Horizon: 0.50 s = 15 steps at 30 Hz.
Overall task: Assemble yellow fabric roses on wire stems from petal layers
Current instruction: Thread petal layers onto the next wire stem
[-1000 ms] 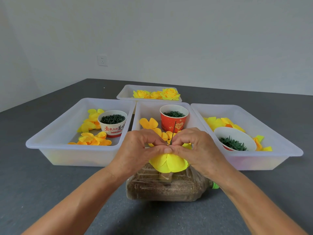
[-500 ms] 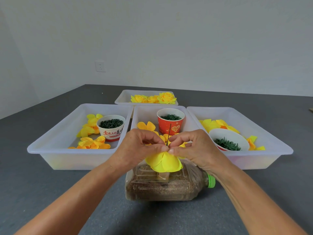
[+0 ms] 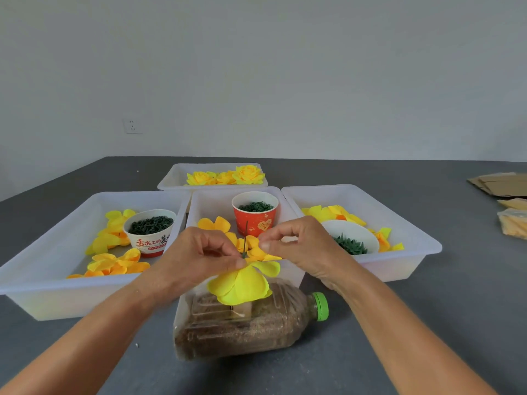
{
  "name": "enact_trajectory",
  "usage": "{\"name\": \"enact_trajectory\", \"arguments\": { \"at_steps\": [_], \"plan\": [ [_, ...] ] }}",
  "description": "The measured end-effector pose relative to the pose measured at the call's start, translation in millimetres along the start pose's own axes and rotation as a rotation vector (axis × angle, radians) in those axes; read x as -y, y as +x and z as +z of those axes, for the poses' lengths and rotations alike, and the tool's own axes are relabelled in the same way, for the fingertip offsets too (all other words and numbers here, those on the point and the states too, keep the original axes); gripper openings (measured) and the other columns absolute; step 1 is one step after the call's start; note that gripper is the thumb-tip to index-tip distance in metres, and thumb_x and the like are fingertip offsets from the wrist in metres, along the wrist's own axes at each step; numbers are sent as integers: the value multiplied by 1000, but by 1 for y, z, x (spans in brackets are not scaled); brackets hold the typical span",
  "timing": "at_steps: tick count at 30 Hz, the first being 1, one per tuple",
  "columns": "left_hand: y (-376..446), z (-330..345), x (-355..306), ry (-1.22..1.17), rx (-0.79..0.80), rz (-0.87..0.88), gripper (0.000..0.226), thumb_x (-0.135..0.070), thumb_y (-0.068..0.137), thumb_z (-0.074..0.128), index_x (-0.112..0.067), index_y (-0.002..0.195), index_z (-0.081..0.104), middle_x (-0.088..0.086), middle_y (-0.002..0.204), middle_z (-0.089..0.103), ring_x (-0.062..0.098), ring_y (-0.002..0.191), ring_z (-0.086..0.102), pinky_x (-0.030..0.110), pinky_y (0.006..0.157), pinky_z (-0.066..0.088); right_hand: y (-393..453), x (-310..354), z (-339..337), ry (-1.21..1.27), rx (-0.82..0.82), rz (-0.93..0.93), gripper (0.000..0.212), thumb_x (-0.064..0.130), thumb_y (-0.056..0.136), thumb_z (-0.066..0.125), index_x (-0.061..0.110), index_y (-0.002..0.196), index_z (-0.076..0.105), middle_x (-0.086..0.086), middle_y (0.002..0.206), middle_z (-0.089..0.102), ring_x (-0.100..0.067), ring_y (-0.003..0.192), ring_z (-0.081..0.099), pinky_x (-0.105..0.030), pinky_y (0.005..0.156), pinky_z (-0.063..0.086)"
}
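Observation:
A yellow fabric rose (image 3: 242, 283) hangs petals-down on a thin green wire stem (image 3: 245, 238) that points up. My left hand (image 3: 196, 258) pinches the rose at its base, where the wire comes out. Just right of the wire, my right hand (image 3: 299, 246) has its fingers curled and its thumb and forefinger close together, with nothing visible between them. Loose yellow and orange petal layers (image 3: 114, 263) lie in the left tray (image 3: 51, 297), and more of them (image 3: 333, 213) lie in the right tray (image 3: 407, 252). Three finished roses (image 3: 225, 176) sit in the far tray (image 3: 174, 178).
A plastic bottle of brown grains (image 3: 248, 323) with a green cap lies under my hands. A red cup (image 3: 255, 215), a white cup (image 3: 149, 230) and a white bowl (image 3: 352, 238) hold small green parts. The middle tray (image 3: 208, 203) has orange petals. Cardboard pieces (image 3: 502, 183) lie at far right.
My right hand has come off the rose and drawn slightly right. The left hand keeps its pinch, and the rose now hangs lower with more of the wire showing.

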<state>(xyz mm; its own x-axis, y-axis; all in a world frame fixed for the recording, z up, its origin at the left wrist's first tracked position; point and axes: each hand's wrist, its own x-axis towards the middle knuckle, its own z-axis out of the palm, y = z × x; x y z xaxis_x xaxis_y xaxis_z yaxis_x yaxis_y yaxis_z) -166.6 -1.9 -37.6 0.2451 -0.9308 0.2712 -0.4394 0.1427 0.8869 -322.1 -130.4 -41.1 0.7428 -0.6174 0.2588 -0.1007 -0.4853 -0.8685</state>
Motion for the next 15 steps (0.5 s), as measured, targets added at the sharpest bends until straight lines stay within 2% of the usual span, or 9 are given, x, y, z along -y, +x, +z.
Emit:
{"name": "enact_trajectory", "arguments": {
  "at_steps": [3, 4, 6, 8, 11, 13, 15],
  "plan": [
    [2, -1, -4, 47, 39, -2, 5, -3, 72, 74, -2, 68, 70, 3, 68, 67, 10, 66, 60, 20, 64, 49, 16, -10, -31, -64, -220, 21, 13, 16, 80, 72, 24, 71, 73, 16, 73, 71, 3, 75, 62, -15, 71, 44],
    [2, -1, -4, 47, 40, -7, 6, -2, 73, 73, -2, 68, 70, 6, 69, 67, 11, 66, 60, 20, 65, 49, 24, -16, -45, -153, -299, 42, 9, 16, 82, 71, 20, 75, 74, 13, 79, 71, 0, 80, 62, -14, 71, 43],
    [3, 0, -5, 41, 36, -17, 7, 0, 74, 72, 0, 68, 69, 11, 70, 66, 14, 67, 59, 22, 66, 49, 44, -34, -73, -411, -385, 149, 13, 19, 87, 65, 14, 93, 74, 3, 105, 70, -12, 102, 60, -22, 86, 43],
    [4, 1, -5, 44, 34, -15, 10, 2, 74, 72, -2, 66, 68, 8, 68, 65, 14, 68, 59, 20, 66, 48, 61, -54, -97, -632, -344, 304, 23, 30, 91, 57, 19, 107, 69, 3, 125, 61, -22, 121, 49, -34, 100, 39],
    [5, 2, -5, 43, 32, -6, 14, 4, 74, 72, -4, 64, 67, 8, 69, 65, 14, 69, 59, 23, 68, 48, 78, -78, -112, -792, -213, 498, 29, 40, 92, 51, 27, 116, 63, 3, 133, 53, -29, 126, 35, -38, 101, 36],
    [6, 1, -4, 34, 33, -7, 12, 3, 74, 72, -2, 65, 68, 9, 71, 65, 15, 70, 59, 26, 70, 48, 86, -87, -110, -815, -186, 492, 30, 39, 92, 53, 28, 117, 63, 2, 132, 53, -29, 126, 32, -39, 98, 35],
    [6, 1, -3, 22, 38, -4, 10, 3, 74, 73, -2, 66, 68, 6, 71, 66, 14, 70, 60, 25, 70, 49, 95, -91, -103, -801, -189, 383, 30, 37, 90, 58, 26, 117, 64, 2, 133, 52, -26, 128, 32, -39, 102, 34]
  ]
}}
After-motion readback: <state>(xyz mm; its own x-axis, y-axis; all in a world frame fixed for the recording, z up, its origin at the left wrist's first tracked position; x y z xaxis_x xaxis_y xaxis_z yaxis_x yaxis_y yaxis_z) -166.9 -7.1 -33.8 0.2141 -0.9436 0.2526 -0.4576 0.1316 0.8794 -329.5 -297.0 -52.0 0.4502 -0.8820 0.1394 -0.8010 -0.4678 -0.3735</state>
